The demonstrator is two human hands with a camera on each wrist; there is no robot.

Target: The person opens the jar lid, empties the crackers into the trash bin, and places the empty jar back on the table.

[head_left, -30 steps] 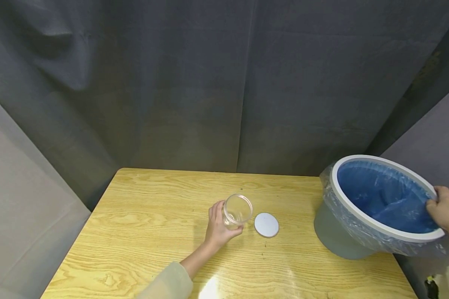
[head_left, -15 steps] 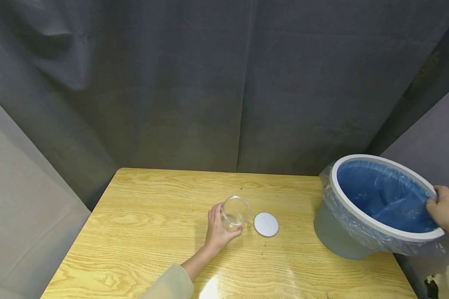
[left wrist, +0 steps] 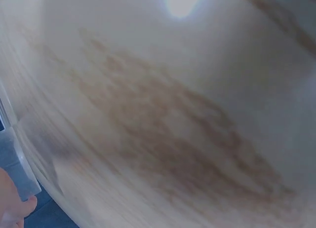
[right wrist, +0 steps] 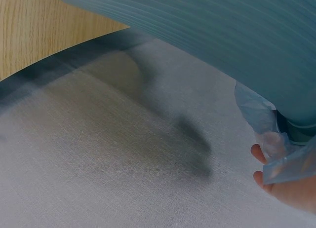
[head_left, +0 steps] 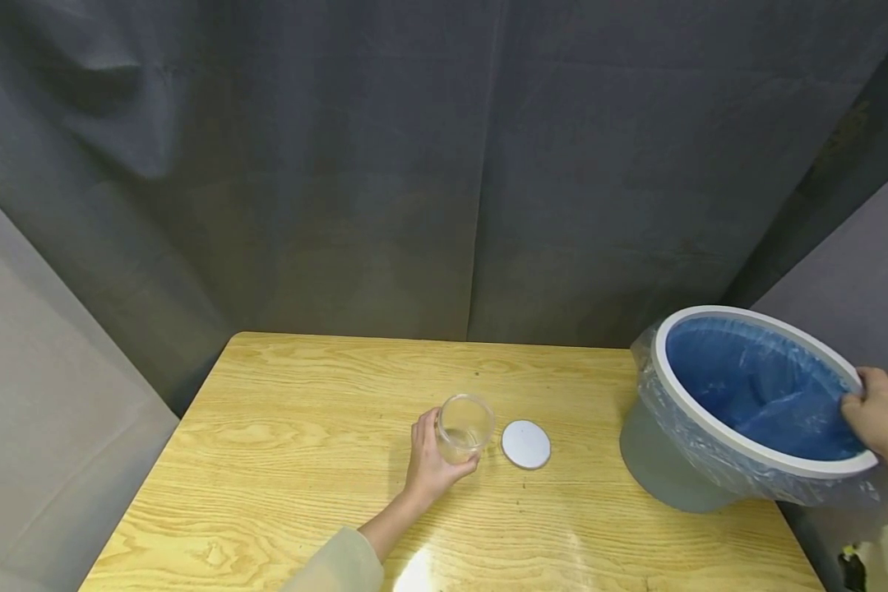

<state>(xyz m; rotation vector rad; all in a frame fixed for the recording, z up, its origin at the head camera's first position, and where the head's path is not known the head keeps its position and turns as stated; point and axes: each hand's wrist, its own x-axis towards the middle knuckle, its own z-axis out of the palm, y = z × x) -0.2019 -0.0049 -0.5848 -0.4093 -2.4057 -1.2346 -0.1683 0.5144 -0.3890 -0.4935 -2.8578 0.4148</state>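
In the head view my left hand grips a clear plastic jar round its side, mouth up, over the middle of the table. The left wrist view catches only part of that hand and the jar at its left edge. Just right of the jar lies a round white lid. My right hand holds the far right rim of a trash can, thumb inside. Clear bag plastic drapes over its rim and partly covers those fingers in the right wrist view.
The trash can stands at the wooden table's right side, leaning right, its rim reaching past the edge. Dark cloth hangs behind the table. Grey panels flank both sides.
My left hand has shifted slightly down and left in the head view with the jar in it. The right hand, trash can and lid have stayed put.
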